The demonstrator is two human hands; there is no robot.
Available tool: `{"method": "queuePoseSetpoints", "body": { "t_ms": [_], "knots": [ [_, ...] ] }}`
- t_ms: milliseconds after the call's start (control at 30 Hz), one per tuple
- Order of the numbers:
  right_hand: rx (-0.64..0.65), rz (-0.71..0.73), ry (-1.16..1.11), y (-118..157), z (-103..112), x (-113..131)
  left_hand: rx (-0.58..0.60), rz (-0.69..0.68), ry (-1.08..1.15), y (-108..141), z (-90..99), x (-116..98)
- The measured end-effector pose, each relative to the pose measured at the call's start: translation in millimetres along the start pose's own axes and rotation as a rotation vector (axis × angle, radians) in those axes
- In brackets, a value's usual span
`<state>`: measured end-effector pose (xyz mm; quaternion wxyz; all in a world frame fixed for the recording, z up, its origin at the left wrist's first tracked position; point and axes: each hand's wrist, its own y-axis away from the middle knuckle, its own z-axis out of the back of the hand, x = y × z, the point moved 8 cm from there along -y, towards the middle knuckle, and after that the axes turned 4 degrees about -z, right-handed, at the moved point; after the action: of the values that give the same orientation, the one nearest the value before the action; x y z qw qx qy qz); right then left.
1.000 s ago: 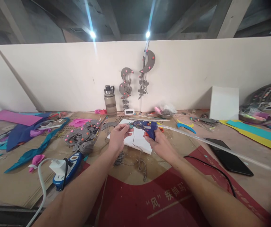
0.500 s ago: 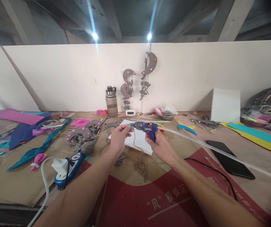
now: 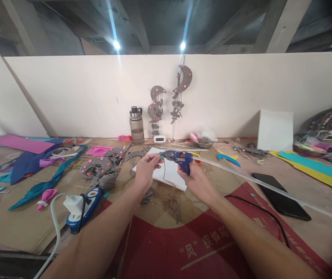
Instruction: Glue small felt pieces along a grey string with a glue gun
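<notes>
Above a white, flat, rectangular sheet (image 3: pixel 170 177) near the table's middle, the blue plastic glue gun (image 3: pixel 183 157) lies crosswise before the person; its nozzle points left, toward the left hand (image 3: pixel 145 169), and its long axis runs on rightward into a long translucent glue stick (image 3: pixel 235 173). The right hand (image 3: pixel 197 180) is nearer the handle, its grip closed around it; the left grip is pinched nearly shut on a small teal piece (image 3: pixel 161 155) right at the nozzle, though the fingers partly hide it, and whether piece and tip touch cannot be told; a thin grey cord (image 3: pixel 166 179) hangs just below. Brown and red cardboard covers much of the table (image 3: pixel 325 201); a black phone (image 3: pixel 280 197) lies to the right, a blue-and-white power strip (image 3: pixel 92 207) to the left; beyond, grey crescent hangings (image 3: pixel 185 79) hang against a white partition (image 3: pixel 90 93), under concrete beams.
</notes>
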<state>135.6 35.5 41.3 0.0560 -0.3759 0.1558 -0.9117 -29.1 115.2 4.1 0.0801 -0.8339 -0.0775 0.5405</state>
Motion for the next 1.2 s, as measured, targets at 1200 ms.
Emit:
{"method": "queuePoseSetpoints", "body": {
  "t_ms": [1200],
  "knots": [
    [-0.024, -0.119, -0.878, -13.0, -46.0, -10.6, 0.078, -0.285, -0.477, 30.9, -23.8, -27.0]
  ]
}}
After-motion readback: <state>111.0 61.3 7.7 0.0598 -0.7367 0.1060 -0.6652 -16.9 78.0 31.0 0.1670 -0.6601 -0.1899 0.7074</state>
